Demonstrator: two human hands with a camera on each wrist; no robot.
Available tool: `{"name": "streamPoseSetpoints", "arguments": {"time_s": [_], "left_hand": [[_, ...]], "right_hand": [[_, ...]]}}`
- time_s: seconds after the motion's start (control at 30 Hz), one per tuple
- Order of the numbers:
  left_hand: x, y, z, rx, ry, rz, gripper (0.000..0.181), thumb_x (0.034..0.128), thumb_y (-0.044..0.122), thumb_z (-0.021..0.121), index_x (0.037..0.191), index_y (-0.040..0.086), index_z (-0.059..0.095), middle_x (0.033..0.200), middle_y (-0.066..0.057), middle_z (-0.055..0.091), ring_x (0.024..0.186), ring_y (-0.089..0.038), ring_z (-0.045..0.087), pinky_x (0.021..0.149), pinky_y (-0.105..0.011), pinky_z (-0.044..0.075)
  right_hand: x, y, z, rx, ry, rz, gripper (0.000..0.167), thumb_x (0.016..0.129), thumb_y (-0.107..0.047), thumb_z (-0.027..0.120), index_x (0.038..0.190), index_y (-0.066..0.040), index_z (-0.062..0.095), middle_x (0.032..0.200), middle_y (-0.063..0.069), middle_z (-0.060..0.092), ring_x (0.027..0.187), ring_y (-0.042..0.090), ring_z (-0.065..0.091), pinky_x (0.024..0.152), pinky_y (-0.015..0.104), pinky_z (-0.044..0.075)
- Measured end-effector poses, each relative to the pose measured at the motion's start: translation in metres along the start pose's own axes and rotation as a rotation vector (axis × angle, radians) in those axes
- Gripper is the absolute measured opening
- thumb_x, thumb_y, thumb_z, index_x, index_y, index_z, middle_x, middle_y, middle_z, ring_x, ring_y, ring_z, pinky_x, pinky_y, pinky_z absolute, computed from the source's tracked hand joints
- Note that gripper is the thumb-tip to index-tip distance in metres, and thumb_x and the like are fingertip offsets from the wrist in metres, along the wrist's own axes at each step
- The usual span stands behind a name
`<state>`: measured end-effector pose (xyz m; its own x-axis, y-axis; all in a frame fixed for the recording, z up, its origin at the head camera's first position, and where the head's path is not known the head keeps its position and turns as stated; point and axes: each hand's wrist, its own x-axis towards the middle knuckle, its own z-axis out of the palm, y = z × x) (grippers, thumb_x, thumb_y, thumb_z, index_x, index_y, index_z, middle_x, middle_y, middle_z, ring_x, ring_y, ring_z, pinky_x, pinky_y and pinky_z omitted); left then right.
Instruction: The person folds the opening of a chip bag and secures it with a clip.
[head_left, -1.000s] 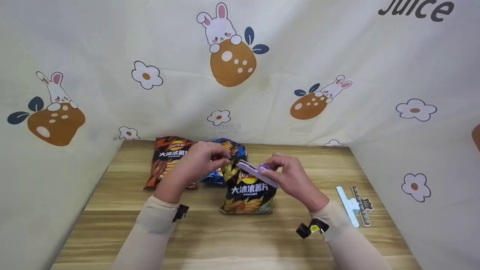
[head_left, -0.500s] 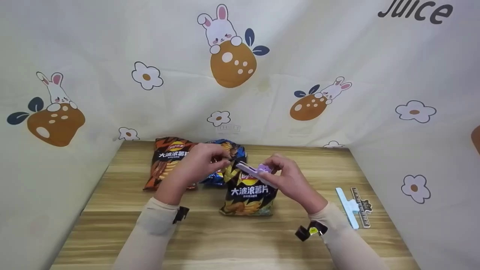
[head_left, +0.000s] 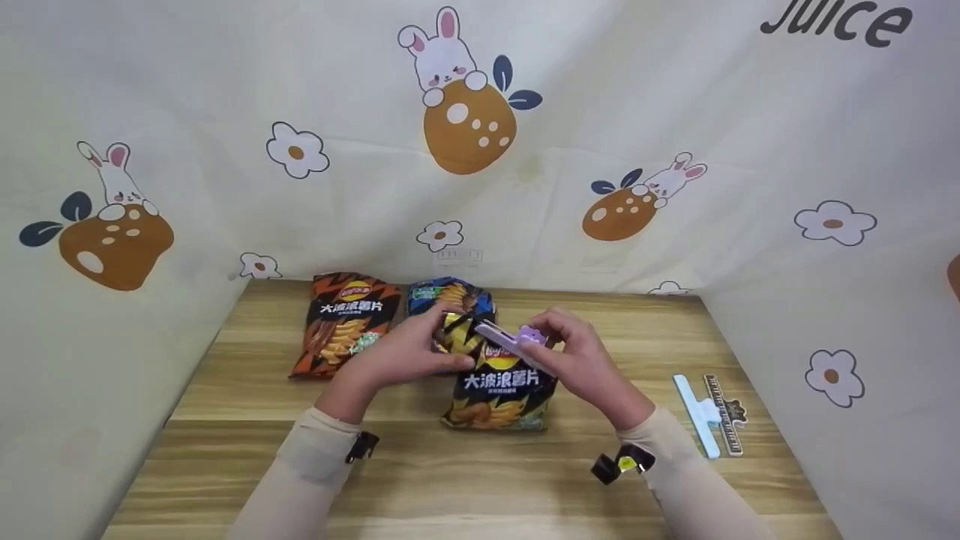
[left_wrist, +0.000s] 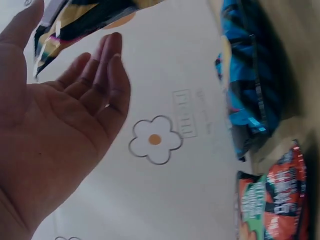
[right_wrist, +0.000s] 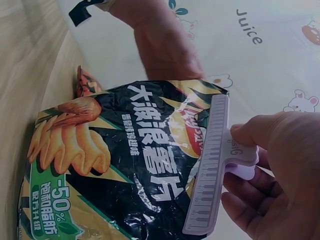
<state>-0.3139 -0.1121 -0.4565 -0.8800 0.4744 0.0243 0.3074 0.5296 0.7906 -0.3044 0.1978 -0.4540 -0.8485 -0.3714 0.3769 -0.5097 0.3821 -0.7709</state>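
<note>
A purple bag clip (right_wrist: 209, 165) lies across the top edge of a black-and-yellow potato chip bag (head_left: 499, 405). My right hand (head_left: 576, 356) pinches the clip's handles between thumb and fingers, seen closely in the right wrist view. At the bag's upper left is my left hand (head_left: 405, 351), its thumb and fingers spread apart. In the left wrist view that hand (left_wrist: 70, 120) shows an exposed palm and loosely bent fingers, with a corner of the bag (left_wrist: 90, 20) near the thumb. Whether it touches the bag is unclear.
An orange-and-black chip bag (head_left: 341, 326) lies at the back left of the wooden table (head_left: 480, 487). Partly behind my left hand is a blue chip bag (head_left: 454, 292). A light blue clip (head_left: 696, 416) and a ruler-patterned clip (head_left: 721, 412) lie at right. Patterned cloth (head_left: 360, 195) walls the table.
My left hand has let go of the bag's top left corner, spreading its fingers and moving slightly down. My right hand stays at the clip on the bag's top.
</note>
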Motion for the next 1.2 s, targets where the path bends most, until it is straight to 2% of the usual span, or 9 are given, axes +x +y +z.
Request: {"name": "streamPoseSetpoints", "arguments": {"time_s": [0.1, 0.17, 0.33, 0.5, 0.6, 0.7, 0.83, 1.03, 1.2], "left_hand": [[-0.002, -0.01, 0.012, 0.007, -0.072, -0.044, 0.088, 0.0886, 0.056, 0.091, 0.153, 0.009, 0.054, 0.126, -0.006, 0.071, 0.114, -0.023, 0.07, 0.102, -0.048, 0.059], [-0.004, -0.016, 0.02, -0.004, -0.113, -0.036, 0.08, 0.0872, 0.051, 0.093, 0.146, 0.009, 0.059, 0.125, -0.005, 0.072, 0.115, -0.024, 0.071, 0.104, -0.049, 0.059], [-0.008, -0.026, 0.035, -0.021, -0.165, -0.044, 0.08, 0.083, 0.043, 0.097, 0.143, 0.007, 0.059, 0.122, -0.005, 0.074, 0.113, -0.025, 0.072, 0.105, -0.05, 0.058], [-0.009, -0.036, 0.052, -0.024, -0.161, -0.09, 0.093, 0.0805, 0.045, 0.099, 0.151, 0.003, 0.054, 0.125, -0.009, 0.074, 0.11, -0.022, 0.07, 0.102, -0.05, 0.058], [-0.009, -0.043, 0.061, -0.017, -0.151, -0.108, 0.11, 0.08, 0.045, 0.1, 0.163, 0.0, 0.044, 0.132, -0.015, 0.073, 0.109, -0.025, 0.07, 0.101, -0.05, 0.059], [-0.009, -0.049, 0.068, -0.004, -0.153, -0.106, 0.114, 0.0807, 0.041, 0.1, 0.166, -0.002, 0.039, 0.138, -0.021, 0.07, 0.116, -0.031, 0.07, 0.105, -0.052, 0.058], [-0.007, -0.055, 0.073, 0.008, -0.164, -0.074, 0.107, 0.0811, 0.031, 0.1, 0.166, -0.001, 0.041, 0.144, -0.024, 0.068, 0.129, -0.037, 0.067, 0.114, -0.055, 0.052], [-0.006, -0.057, 0.074, 0.03, -0.171, -0.065, 0.096, 0.0819, 0.03, 0.099, 0.16, 0.001, 0.05, 0.135, -0.02, 0.073, 0.121, -0.033, 0.07, 0.11, -0.053, 0.055], [-0.006, -0.056, 0.075, 0.016, -0.182, -0.067, 0.098, 0.0841, 0.031, 0.098, 0.162, -0.002, 0.047, 0.134, -0.018, 0.073, 0.117, -0.027, 0.07, 0.107, -0.049, 0.057]], "right_hand": [[0.0, 0.0, 0.0, 0.016, -0.008, -0.003, 0.014, 0.101, -0.018, 0.084, 0.113, -0.013, 0.08, 0.104, -0.001, 0.075, 0.092, 0.021, 0.068, 0.082, 0.032, 0.058], [-0.001, -0.001, 0.001, 0.034, -0.022, 0.001, 0.017, 0.102, -0.018, 0.082, 0.116, -0.01, 0.079, 0.105, 0.0, 0.076, 0.091, 0.022, 0.07, 0.081, 0.032, 0.06], [-0.003, -0.001, 0.002, 0.066, -0.05, 0.029, 0.021, 0.105, -0.019, 0.079, 0.122, -0.007, 0.077, 0.106, 0.002, 0.077, 0.089, 0.022, 0.071, 0.077, 0.03, 0.06], [-0.005, 0.002, 0.002, 0.066, -0.047, 0.034, 0.021, 0.105, -0.019, 0.079, 0.123, -0.009, 0.077, 0.105, 0.003, 0.076, 0.087, 0.022, 0.07, 0.075, 0.028, 0.059], [-0.005, 0.003, 0.003, 0.059, -0.043, 0.029, 0.02, 0.106, -0.02, 0.078, 0.124, -0.012, 0.077, 0.105, 0.003, 0.076, 0.086, 0.022, 0.069, 0.074, 0.028, 0.058], [-0.005, 0.004, 0.002, 0.063, -0.044, 0.027, 0.019, 0.107, -0.02, 0.077, 0.124, -0.013, 0.076, 0.105, 0.003, 0.076, 0.087, 0.022, 0.07, 0.075, 0.029, 0.059], [-0.006, 0.004, 0.002, 0.07, -0.057, 0.026, 0.019, 0.107, -0.013, 0.075, 0.126, -0.012, 0.075, 0.108, 0.005, 0.076, 0.091, 0.024, 0.071, 0.078, 0.031, 0.061], [-0.006, 0.005, 0.002, 0.063, -0.063, 0.032, 0.021, 0.108, -0.011, 0.072, 0.13, -0.012, 0.073, 0.111, 0.005, 0.076, 0.093, 0.024, 0.07, 0.078, 0.031, 0.061], [-0.007, 0.01, 0.002, 0.048, -0.046, 0.054, 0.025, 0.111, -0.015, 0.068, 0.136, -0.012, 0.072, 0.112, 0.005, 0.075, 0.092, 0.023, 0.068, 0.078, 0.03, 0.058]]}}
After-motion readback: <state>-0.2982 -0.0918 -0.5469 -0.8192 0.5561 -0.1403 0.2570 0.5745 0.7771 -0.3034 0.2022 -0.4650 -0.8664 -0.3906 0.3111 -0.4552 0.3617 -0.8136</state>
